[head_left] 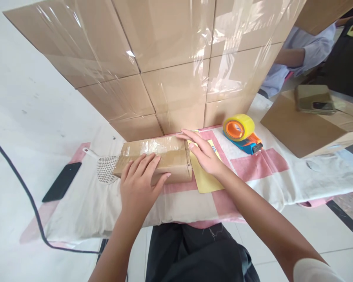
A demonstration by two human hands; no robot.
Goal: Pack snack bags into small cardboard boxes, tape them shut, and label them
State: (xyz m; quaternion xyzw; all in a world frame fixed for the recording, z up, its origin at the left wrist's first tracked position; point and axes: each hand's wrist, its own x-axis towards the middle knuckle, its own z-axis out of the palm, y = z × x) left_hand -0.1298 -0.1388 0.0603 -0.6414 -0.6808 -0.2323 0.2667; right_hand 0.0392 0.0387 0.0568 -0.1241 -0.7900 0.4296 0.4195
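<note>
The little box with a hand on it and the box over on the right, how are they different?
The little box is long and low; the right box looks bigger and taller. The little box has the left hand resting on it, while the right box has what looks like a phone lying on top. Both are brown cardboard.

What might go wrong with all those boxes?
Pushing the small taped box backward might bump the tall box stack close behind it. The phone lying on the right-hand cardboard box could slide off if that box is knocked. The yellow paper beside the right hand might get creased.
</note>
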